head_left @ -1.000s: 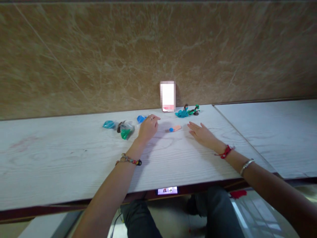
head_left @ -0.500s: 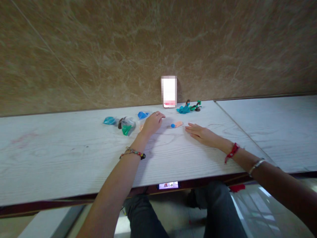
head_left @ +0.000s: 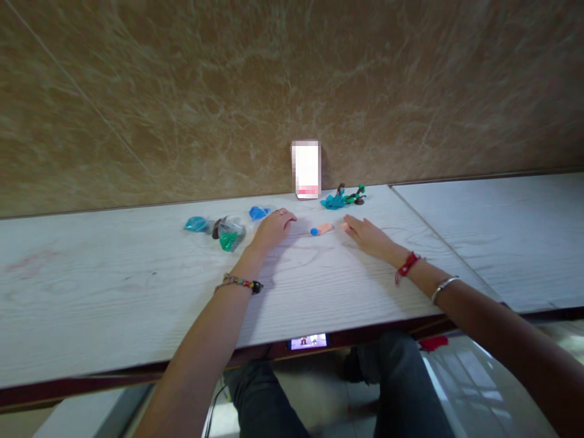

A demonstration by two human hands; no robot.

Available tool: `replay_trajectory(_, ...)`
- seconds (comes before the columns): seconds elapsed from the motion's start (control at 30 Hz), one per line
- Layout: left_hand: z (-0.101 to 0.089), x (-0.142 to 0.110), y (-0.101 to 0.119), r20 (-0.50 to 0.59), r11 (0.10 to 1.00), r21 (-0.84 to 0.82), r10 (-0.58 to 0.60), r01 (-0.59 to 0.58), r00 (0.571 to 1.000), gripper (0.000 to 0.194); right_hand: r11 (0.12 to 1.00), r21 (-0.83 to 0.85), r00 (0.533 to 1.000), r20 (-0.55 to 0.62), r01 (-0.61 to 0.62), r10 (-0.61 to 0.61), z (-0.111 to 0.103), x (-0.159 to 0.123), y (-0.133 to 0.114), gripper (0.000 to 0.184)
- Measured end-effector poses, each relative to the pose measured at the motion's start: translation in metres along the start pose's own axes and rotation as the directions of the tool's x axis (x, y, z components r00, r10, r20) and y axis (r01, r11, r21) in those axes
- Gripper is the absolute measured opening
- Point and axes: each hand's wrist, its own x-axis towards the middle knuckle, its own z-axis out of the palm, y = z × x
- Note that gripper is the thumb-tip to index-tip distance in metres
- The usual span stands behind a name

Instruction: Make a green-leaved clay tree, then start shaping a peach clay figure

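A peach-coloured piece of modelling clay with a blue end (head_left: 322,230) lies on the table between my hands. To its left, my left hand (head_left: 275,227) hovers low over the tabletop, fingers loosely bent and seemingly holding nothing. On the other side, my right hand (head_left: 367,234) has its fingers stretched toward the clay, slightly blurred at the tips; no held object shows. Beside my left hand is a bag of blue clay (head_left: 259,213). Behind the clay stands a small teal figure (head_left: 335,199), with a green and brown piece (head_left: 356,196) next to it.
Further left lie a teal clay bag (head_left: 196,224), a green clay bag (head_left: 229,239) and a brown lump (head_left: 216,229). A lit phone (head_left: 306,170) leans against the marbled wall (head_left: 182,91). Another lit screen (head_left: 308,342) sits below the table's front edge.
My right hand has shifted slightly away from me and its fingers have lifted a little. My left hand stays near the same spot. The whole view has moved slightly.
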Motion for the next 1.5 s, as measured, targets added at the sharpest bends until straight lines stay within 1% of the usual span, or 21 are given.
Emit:
replay_trajectory(0.07, 0.000, 0.000, -0.001, -0.004, 1.000, -0.001, -0.019, 0.019, 1.000, 0.030, 0.999, 0.008, 0.998, -0.033, -0.044, 0.044, -0.002, 0.002, -0.001, 0.030)
replay_trajectory(0.17, 0.001, 0.001, -0.001, 0.013, 1.000, -0.011, -0.009, 0.010, 1.000, 0.030, 0.994, 0.094, 0.995, -0.077, -0.057, 0.064, -0.004, 0.004, -0.001, 0.022)
replay_trajectory(0.23, 0.000, 0.001, 0.000, 0.030, 1.000, -0.007, 0.006, -0.006, 1.000, 0.029, 0.988, 0.137, 0.988, -0.119, -0.078, 0.094, -0.004, 0.006, -0.002, 0.019)
replay_trajectory(0.33, -0.001, 0.001, -0.002, 0.021, 1.000, 0.002, -0.007, 0.007, 1.000, 0.029, 0.987, 0.137, 0.980, -0.166, -0.085, 0.108, -0.005, 0.002, -0.003, 0.018)
replay_trajectory(0.4, 0.000, 0.000, -0.003, 0.009, 1.000, -0.003, -0.015, 0.015, 1.000, 0.029, 0.994, 0.105, 0.990, -0.128, -0.042, 0.056, -0.007, -0.007, -0.006, 0.023)
replay_trajectory(0.47, 0.002, 0.000, -0.003, 0.015, 1.000, -0.008, -0.002, 0.002, 1.000, 0.028, 0.997, 0.052, 0.998, -0.041, 0.057, -0.055, -0.007, -0.016, -0.010, 0.028)
replay_trajectory(0.53, 0.004, 0.001, -0.004, 0.032, 1.000, -0.009, 0.017, -0.017, 0.999, 0.027, 0.984, 0.009, 0.984, 0.011, 0.177, -0.177, -0.004, -0.022, -0.016, 0.034)
replay_trajectory(0.6, 0.004, 0.000, -0.005, 0.038, 0.999, -0.008, 0.032, -0.032, 0.999, 0.026, 0.968, -0.036, 0.968, 0.021, 0.249, -0.249, 0.001, -0.022, -0.020, 0.035)
replay_trajectory(0.63, 0.003, -0.001, -0.006, 0.037, 0.999, -0.009, 0.035, -0.035, 0.999, 0.026, 0.967, -0.061, 0.969, 0.016, 0.248, -0.247, 0.004, -0.022, -0.021, 0.034)
replay_trajectory(0.73, 0.001, -0.002, -0.006, 0.029, 0.999, -0.017, 0.031, -0.031, 0.999, 0.026, 0.979, -0.094, 0.983, -0.001, 0.182, -0.183, 0.006, -0.024, -0.019, 0.034)
replay_trajectory(0.77, 0.001, -0.001, -0.005, 0.025, 0.999, -0.019, 0.026, -0.026, 0.999, 0.026, 0.979, -0.081, 0.982, 0.006, 0.187, -0.187, 0.006, -0.025, -0.017, 0.035)
replay_trajectory(0.87, -0.001, 0.000, -0.002, 0.042, 1.000, -0.017, 0.023, -0.023, 0.999, 0.027, 0.964, -0.031, 0.964, 0.047, 0.265, -0.263, 0.002, -0.028, -0.016, 0.035)
replay_trajectory(0.9, -0.001, 0.000, -0.001, 0.053, 1.000, -0.013, 0.024, -0.024, 0.998, 0.027, 0.966, -0.030, 0.965, 0.052, 0.258, -0.256, 0.001, -0.026, -0.017, 0.035)
replay_trajectory(0.97, -0.002, 0.000, 0.000, 0.075, 1.000, -0.007, 0.019, -0.019, 0.997, 0.027, 0.985, -0.051, 0.985, 0.044, 0.167, -0.165, -0.001, -0.023, -0.017, 0.034)
replay_trajectory(1.03, -0.003, -0.001, -0.001, 0.067, 1.000, -0.006, 0.002, -0.002, 0.998, 0.028, 0.995, -0.054, 0.995, 0.041, 0.089, -0.087, -0.002, -0.022, -0.018, 0.032)
replay_trajectory(1.07, -0.003, -0.001, -0.001, 0.055, 1.000, -0.009, -0.005, 0.005, 0.998, 0.028, 0.996, -0.035, 0.996, 0.037, 0.088, -0.087, -0.002, -0.023, -0.018, 0.032)
replay_trajectory(1.2, -0.001, 0.000, -0.001, 0.051, 1.000, -0.011, 0.011, -0.011, 0.999, 0.028, 0.977, 0.015, 0.976, 0.040, 0.214, -0.214, -0.002, -0.028, -0.025, 0.035)
replay_trajectory(1.27, 0.000, 0.000, -0.002, 0.065, 1.000, -0.006, 0.028, -0.027, 0.997, 0.028, 0.979, 0.000, 0.977, 0.060, 0.203, -0.202, -0.002, -0.025, -0.029, 0.035)
replay_trajectory(1.4, -0.001, -0.002, -0.008, 0.028, 1.000, 0.011, -0.019, 0.019, 0.999, 0.027, 0.997, -0.022, 0.997, 0.022, 0.078, -0.078, -0.004, -0.023, -0.028, 0.034)
replay_trajectory(1.43, 0.000, -0.002, -0.009, 0.018, 0.999, 0.013, -0.030, 0.030, 0.999, 0.027, 0.997, -0.012, 0.997, 0.005, 0.076, -0.076, -0.004, -0.025, -0.027, 0.034)
replay_trajectory(1.5, 0.002, 0.000, -0.008, 0.017, 1.000, 0.009, -0.019, 0.019, 1.000, 0.027, 0.989, 0.014, 0.989, -0.008, 0.148, -0.148, -0.004, -0.028, -0.027, 0.034)
